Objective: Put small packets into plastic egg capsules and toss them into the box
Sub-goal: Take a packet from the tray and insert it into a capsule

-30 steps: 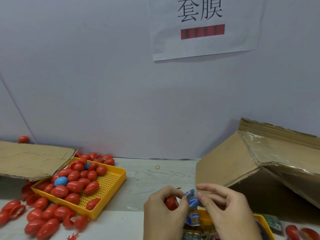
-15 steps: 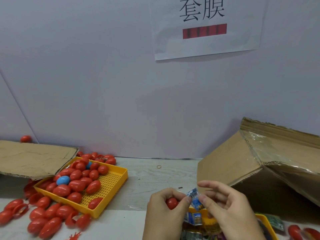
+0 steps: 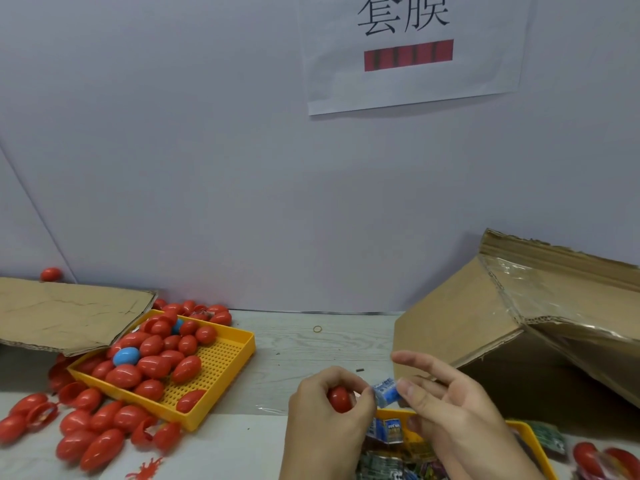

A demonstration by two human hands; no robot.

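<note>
Progress: my judgement, mid-cycle; packet not yet in, capsule not closed, toss into the cardboard box (image 3: 460,317) at right still left.
Left hand (image 3: 325,410): my fingers curl round a red egg capsule (image 3: 340,398), lower centre.
Right hand (image 3: 450,407): thumb and a finger pinch a small blue-white packet (image 3: 386,392) right at the capsule; other fingers spread.
Packet look: crinkly, folded small.
Stock: more red capsules in the yellow tray (image 3: 221,362), lower left; more packets bottom centre.
</note>
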